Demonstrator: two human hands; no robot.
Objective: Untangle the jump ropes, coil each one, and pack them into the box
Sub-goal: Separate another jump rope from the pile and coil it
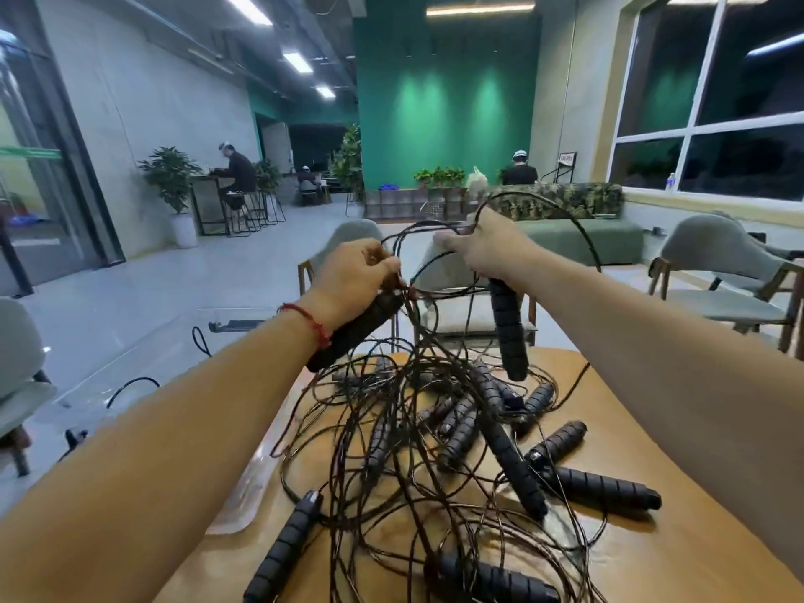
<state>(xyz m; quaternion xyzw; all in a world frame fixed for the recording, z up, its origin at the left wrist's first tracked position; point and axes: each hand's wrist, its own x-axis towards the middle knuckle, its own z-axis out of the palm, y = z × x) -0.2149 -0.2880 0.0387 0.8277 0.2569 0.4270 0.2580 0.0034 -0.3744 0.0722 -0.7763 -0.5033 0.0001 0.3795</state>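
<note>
Two hands are working above the wooden table, and each is holding one black ribbed handle, so two handles are hanging in the air. At least eight more are lying on the surface, though the tangle is hiding enough that an exact count cannot be told. The jump ropes are piling as one knot of thin dark cords at the middle of the surface, with strands rising to both hands and loops trailing toward the near edge. The left hand, with one red string round its wrist, is curling its fingers tight, pinching a bunch of cords against the top of the slanting handle, which is running back under the wrist. The right hand is gripping the top end of the hanging handle, which is dangling straight down over the far edge. Its thumb is stretching out to the left, its other fingertips are hidden, and one cord is arching over its back. One clear box is standing just off the left edge.
</note>
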